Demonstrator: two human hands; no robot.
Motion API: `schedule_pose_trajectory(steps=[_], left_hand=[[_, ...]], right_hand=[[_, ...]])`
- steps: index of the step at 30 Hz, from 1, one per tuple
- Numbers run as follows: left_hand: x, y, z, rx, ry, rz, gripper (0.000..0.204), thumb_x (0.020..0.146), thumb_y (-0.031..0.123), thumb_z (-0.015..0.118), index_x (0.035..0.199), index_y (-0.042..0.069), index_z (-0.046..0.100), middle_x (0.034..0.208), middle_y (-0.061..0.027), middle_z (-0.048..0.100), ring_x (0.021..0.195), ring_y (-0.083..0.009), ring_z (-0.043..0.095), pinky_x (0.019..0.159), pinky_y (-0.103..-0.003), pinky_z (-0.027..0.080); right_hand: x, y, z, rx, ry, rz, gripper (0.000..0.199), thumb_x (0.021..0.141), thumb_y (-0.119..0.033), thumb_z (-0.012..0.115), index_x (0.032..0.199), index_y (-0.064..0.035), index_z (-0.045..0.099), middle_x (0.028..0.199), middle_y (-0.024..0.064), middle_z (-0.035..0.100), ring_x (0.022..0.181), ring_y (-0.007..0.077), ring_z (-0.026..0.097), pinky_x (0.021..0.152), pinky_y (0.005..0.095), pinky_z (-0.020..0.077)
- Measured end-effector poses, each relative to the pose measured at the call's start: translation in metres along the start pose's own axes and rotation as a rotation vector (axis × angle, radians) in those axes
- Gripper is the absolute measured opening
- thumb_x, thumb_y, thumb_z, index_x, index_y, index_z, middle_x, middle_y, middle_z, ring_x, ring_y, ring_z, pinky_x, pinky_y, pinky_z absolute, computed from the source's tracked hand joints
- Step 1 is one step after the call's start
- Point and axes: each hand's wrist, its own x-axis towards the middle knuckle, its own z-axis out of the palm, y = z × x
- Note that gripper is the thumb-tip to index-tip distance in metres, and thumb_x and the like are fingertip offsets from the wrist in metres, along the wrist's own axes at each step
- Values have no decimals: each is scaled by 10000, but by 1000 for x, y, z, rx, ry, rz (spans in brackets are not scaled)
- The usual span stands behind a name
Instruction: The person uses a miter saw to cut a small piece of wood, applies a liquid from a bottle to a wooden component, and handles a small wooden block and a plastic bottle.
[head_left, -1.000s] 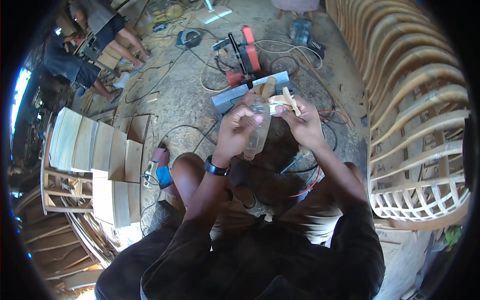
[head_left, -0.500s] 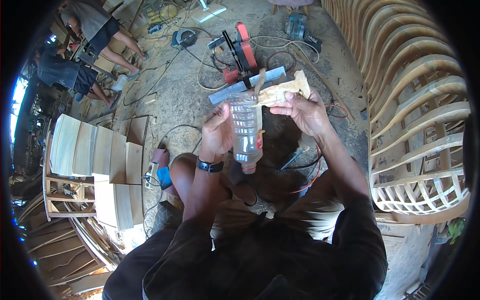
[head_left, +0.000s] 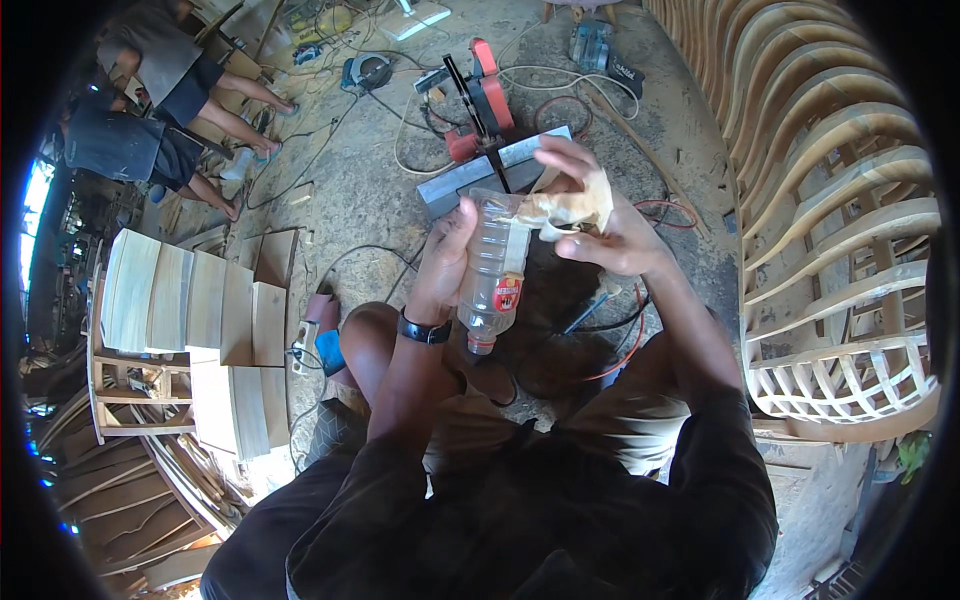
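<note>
My left hand grips a clear plastic bottle with a red label. The bottle is upside down, its neck pointing toward my lap. My right hand holds a small pale wooden piece against the bottle's upturned base. A black watch sits on my left wrist. I am seated, with my knees below the hands.
A red mitre saw stands on the dirt floor ahead, with cables around it. A circular saw lies farther back. Curved wooden frames fill the right side. Flat wooden panels are stacked at left. Two people crouch at upper left.
The bottle has been turned from tilted in front of me to upside down and pulled closer. My right hand has moved the wooden piece onto its base.
</note>
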Motion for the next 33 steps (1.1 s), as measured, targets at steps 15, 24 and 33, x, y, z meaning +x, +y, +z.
schedule_pose_trajectory(steps=[15,24,33], left_hand=[[6,0,23,80,182,-79,436,985,430,525,1027,14,650,873,-69,685,713,-113,656,618,-267,537],[9,0,-10,-163,249,-92,495,966,471,536,1071,-5,619,901,-96,683,742,-156,679,635,-292,566],[7,-7,-10,-98,158,-53,503,933,413,613,1207,1,524,1052,-107,648,889,-160,657,748,-315,555]], right_hand=[[-18,12,36,-395,419,-546,632,744,-156,728,1260,-42,382,1264,189,357,1197,311,399,1012,484,340],[-11,-33,44,-730,178,-390,375,735,-315,792,997,-86,653,1188,123,525,1129,318,454,970,460,315],[-7,12,55,-736,128,-169,183,809,-119,693,961,-60,611,1189,96,520,1129,305,481,927,447,329]])
